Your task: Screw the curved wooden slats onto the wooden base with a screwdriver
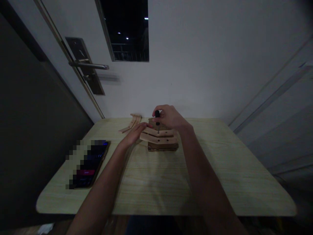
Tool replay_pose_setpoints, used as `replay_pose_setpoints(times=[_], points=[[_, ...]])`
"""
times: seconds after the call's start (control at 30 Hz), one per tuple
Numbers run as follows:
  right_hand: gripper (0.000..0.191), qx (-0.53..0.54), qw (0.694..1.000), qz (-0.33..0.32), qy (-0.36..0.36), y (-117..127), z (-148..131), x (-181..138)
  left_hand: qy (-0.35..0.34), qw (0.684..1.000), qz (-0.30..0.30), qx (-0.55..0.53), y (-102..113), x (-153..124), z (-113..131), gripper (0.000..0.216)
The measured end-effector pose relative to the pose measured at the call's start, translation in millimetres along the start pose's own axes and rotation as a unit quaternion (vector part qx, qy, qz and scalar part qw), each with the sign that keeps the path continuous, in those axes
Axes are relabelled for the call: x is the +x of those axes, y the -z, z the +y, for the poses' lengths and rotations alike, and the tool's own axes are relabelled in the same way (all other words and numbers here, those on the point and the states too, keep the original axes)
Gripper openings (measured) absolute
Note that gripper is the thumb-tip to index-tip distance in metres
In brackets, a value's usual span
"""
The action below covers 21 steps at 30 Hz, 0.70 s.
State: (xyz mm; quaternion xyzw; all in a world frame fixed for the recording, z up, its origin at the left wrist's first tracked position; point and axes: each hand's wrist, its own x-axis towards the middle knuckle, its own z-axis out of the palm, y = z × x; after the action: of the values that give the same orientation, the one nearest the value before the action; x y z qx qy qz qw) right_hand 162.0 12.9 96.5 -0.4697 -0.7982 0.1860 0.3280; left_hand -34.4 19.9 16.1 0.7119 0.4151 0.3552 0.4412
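Observation:
My right hand (170, 117) is closed round a small black-handled screwdriver (157, 115), held upright with its tip down on a bent light wooden strip (160, 133). A second bent strip (161, 140) lies just in front of it. Both rest on a darker wooden block (162, 147). My left hand (135, 132) lies on the left ends of the strips with its fingers stretched out flat, pressing them down.
Further curved wooden strips (132, 123) lie at the table's far edge by the wall. A phone (90, 163) with a lit screen lies near the left edge of the pale wooden table (220, 169). A door with a lever handle (89, 66) stands at left.

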Motion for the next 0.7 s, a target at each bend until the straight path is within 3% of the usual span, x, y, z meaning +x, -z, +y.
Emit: replay_pose_setpoints(times=[0.17, 0.47, 0.7], points=[[0.015, -0.060, 0.997, 0.029, -0.036, 1.5, -1.7, -1.9, -0.007, 1.000, 0.007, -0.004, -0.2, -0.3, -0.5, 0.037], [0.030, -0.164, 0.985, 0.041, -0.035, -2.3, 0.3, -2.4, 0.001, 1.000, 0.000, 0.008, 0.3, 1.2, -1.4, 0.040], [0.024, -0.196, 0.977, 0.049, -0.065, -8.2, -6.6, -1.7, 0.003, 1.000, -0.002, 0.004, 0.3, 1.7, -1.3, 0.039]])
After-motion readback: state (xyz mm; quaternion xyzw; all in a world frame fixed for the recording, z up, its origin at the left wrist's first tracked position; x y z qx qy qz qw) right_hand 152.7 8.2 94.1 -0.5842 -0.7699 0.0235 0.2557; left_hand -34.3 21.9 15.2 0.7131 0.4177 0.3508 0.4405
